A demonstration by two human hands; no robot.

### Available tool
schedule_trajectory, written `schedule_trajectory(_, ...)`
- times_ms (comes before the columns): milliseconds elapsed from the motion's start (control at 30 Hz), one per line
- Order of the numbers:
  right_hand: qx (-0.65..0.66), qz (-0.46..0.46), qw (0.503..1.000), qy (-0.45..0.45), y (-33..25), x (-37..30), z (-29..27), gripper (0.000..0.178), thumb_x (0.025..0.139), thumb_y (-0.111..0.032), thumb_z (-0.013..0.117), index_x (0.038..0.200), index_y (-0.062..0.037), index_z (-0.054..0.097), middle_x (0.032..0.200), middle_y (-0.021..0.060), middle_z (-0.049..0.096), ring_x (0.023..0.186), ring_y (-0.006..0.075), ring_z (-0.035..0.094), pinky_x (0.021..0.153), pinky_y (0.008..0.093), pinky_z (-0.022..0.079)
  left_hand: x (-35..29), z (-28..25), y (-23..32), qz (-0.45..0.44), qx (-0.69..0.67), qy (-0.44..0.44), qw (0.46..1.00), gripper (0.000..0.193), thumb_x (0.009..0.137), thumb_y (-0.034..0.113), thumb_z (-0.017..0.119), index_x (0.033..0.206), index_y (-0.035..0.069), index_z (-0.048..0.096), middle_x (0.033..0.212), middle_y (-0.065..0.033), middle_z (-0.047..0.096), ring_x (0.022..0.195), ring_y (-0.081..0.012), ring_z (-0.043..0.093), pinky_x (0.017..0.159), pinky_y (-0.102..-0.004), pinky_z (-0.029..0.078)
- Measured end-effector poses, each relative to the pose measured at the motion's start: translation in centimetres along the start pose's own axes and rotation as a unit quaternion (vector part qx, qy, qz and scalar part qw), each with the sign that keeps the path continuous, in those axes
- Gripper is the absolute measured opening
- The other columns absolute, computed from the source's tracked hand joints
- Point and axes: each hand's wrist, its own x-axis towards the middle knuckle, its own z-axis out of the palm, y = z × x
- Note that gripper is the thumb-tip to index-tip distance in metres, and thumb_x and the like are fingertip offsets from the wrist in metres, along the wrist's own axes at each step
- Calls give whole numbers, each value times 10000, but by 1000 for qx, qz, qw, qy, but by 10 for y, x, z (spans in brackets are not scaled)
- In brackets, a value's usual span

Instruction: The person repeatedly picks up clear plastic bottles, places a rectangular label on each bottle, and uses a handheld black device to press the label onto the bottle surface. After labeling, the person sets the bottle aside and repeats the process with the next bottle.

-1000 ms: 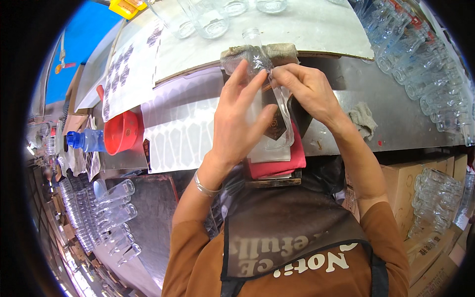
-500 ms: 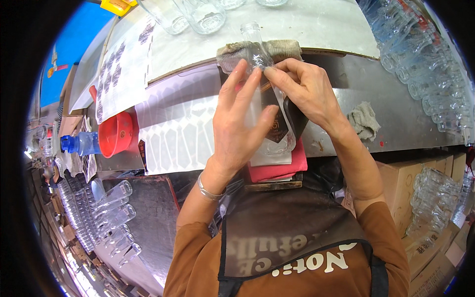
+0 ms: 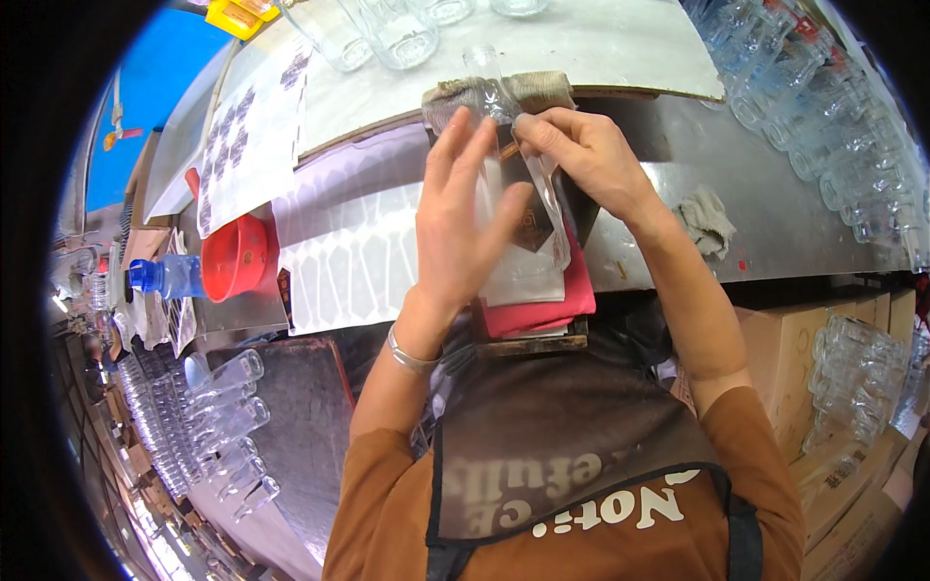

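The left hand (image 3: 453, 208), fingers extended and thumb apart, is over the glass bottle (image 3: 518, 163). The right hand (image 3: 589, 157) bends inward, fingertips together at the bottle's shoulder, grip unclear.

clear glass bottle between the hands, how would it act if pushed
The clear glass bottle is probably rigid and breakable, being glass. Its smooth, shiny surface may feel slippery, while the rolled greyish cloth beneath its shoulder would likely hinder rolling.
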Motion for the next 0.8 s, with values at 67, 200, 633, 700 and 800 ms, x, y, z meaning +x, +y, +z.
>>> schedule_trajectory(67,49,21,998,-20,4,-13,-4,478,968,-396,624,1093,59,701,952,110,735,851,146,675,792,279,509,-7,1,-4,-79,-159,8,984,661,870,110,747,1459,-1,470,1482,-201,472,1339,-317,510,1050,-408,473)
schedule_trajectory(200,76,89,990,-76,10,-54,-7,453,1009,-319,599,1270,51,601,1045,80,679,654,93,614,636,222,482,-31,-8,5,-230,-338,-29,912,614,971,59,636,1510,-49,363,1470,-186,492,1342,-271,495,1093,-387,426)
schedule_trajectory(633,13,48,999,10,14,-74,9,511,881,-343,735,1184,60,657,1062,182,723,982,223,681,886,334,525,-46,2,12,-268,-396,-28,878,631,962,18,635,1520,-31,344,1469,-207,476,1357,-280,480,1119,-392,409)
schedule_trajectory(700,29,39,999,20,15,-75,11,504,880,-339,742,1177,60,659,1060,183,722,966,218,683,878,333,528,-46,2,12,-270,-401,-25,875,623,963,19,635,1515,-31,351,1461,-204,482,1354,-279,484,1120,-392,408)
schedule_trajectory(800,22,42,999,22,15,-74,11,496,882,-335,748,1172,58,661,1064,181,722,966,215,684,879,329,528,-45,3,11,-273,-406,-24,872,616,962,20,636,1510,-30,359,1453,-201,489,1350,-278,488,1120,-391,410)
